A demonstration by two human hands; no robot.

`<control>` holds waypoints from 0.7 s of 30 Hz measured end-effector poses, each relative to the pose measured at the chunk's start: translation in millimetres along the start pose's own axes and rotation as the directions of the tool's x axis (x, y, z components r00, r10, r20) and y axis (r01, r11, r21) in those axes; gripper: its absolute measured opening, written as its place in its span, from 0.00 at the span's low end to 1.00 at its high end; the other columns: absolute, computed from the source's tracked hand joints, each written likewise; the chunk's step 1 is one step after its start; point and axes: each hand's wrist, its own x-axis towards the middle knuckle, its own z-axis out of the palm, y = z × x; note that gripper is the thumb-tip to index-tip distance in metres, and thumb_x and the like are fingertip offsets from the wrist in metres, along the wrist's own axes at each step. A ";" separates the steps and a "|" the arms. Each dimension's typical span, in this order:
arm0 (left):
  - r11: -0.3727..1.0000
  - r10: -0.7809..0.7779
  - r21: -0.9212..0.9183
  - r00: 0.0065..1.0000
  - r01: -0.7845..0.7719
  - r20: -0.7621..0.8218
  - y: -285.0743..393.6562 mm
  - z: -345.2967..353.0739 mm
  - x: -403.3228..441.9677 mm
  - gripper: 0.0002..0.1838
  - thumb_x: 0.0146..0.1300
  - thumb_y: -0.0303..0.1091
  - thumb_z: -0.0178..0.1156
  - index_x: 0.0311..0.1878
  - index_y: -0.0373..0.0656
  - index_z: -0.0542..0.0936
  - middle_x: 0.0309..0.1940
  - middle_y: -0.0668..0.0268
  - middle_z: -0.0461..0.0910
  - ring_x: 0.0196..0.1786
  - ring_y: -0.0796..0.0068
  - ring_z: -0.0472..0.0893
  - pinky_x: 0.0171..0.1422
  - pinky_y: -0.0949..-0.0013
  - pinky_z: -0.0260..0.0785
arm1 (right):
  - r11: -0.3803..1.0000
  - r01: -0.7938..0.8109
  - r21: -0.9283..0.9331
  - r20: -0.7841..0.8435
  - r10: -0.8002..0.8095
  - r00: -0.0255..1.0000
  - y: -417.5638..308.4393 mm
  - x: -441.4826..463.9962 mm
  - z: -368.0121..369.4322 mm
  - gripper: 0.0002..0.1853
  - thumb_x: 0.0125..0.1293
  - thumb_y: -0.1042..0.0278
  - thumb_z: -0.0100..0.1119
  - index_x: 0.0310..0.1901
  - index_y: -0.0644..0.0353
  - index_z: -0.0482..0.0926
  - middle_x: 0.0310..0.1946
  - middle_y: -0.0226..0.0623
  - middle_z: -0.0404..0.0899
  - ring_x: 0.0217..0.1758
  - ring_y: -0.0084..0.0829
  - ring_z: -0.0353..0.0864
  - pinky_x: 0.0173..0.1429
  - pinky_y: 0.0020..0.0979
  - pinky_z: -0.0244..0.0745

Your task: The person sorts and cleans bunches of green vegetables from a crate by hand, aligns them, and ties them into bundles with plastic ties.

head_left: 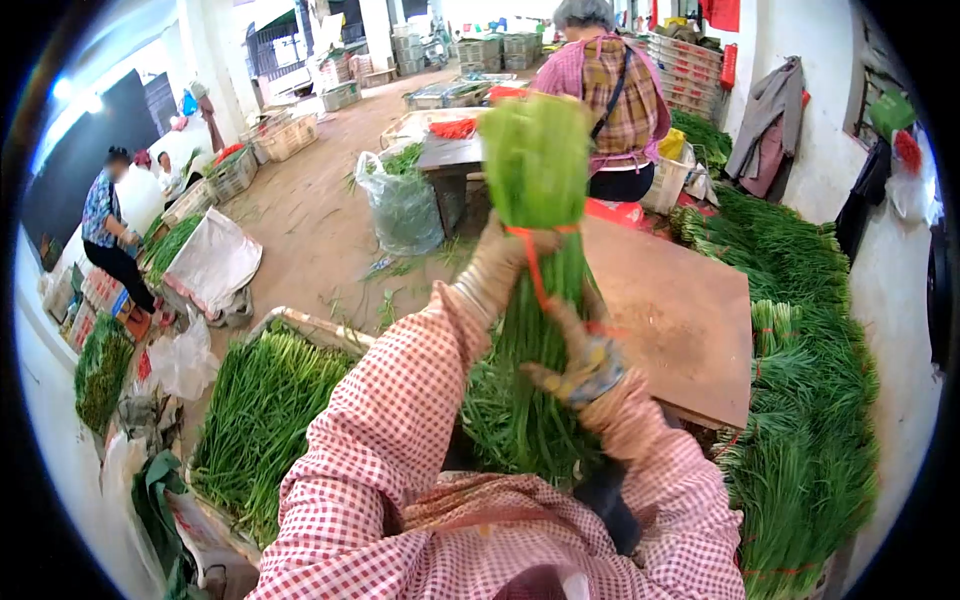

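Observation:
A thick bunch of Chinese chives [538, 165] stands upright before me, pale cut ends up and long leaves hanging down. My left hand [505, 255], in a worn glove, is wrapped round its middle from the left. A red tie [532, 262] circles the bunch there, and one length runs down to my right hand [585, 368]. That hand, in a stained glove, is beside the lower leaves, with the tie at its fingers. Its thumb and forefinger are spread apart and slightly blurred. The leaves hide part of both hands.
A brown board table [665, 320] stands just beyond my right hand. Tied chives [800, 420] are piled along the right wall. A crate of loose chives [270, 410] is at my left. One person [605, 90] stands ahead, back turned; another person [105, 220] bends at far left.

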 end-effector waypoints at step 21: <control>0.833 0.019 -0.527 0.960 -0.170 -0.281 -44.6 -176.5 -108.1 0.31 0.55 0.55 0.64 0.54 0.41 0.76 0.48 0.58 0.80 0.48 0.60 0.80 0.54 0.56 0.76 | 0.704 -0.638 0.311 0.419 0.501 0.757 -22.9 -66.6 -78.1 0.14 0.64 0.64 0.61 0.49 0.60 0.77 0.25 0.29 0.74 0.30 0.19 0.72 0.35 0.24 0.69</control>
